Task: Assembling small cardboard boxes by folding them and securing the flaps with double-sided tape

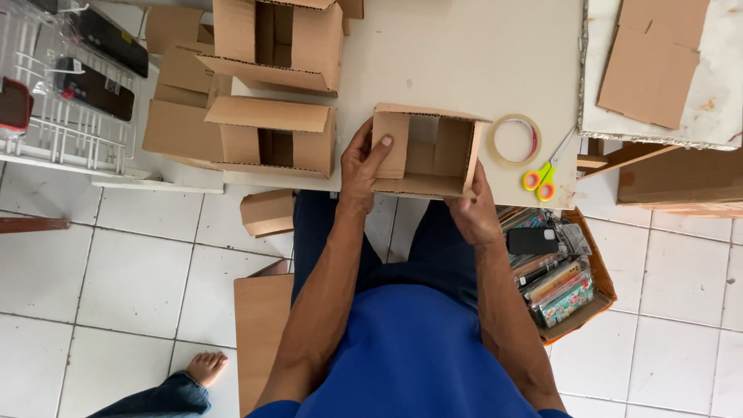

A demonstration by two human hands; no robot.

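A small brown cardboard box (433,151) lies on its side at the near edge of the white table (464,62), its open mouth facing up toward me. My left hand (362,159) grips the box's left side, with the thumb pressed on the left flap. My right hand (474,205) holds the box's lower right corner and near flap. Both forearms reach up from my blue shirt.
Two more open cardboard boxes (271,135) (279,42) lie on the table to the left. A tape roll (515,141) and yellow-handled scissors (546,174) lie to the right. A floor box of phone cases (557,271), flat cardboard (654,58), a white wire rack (62,93) and another person's foot (205,365) surround me.
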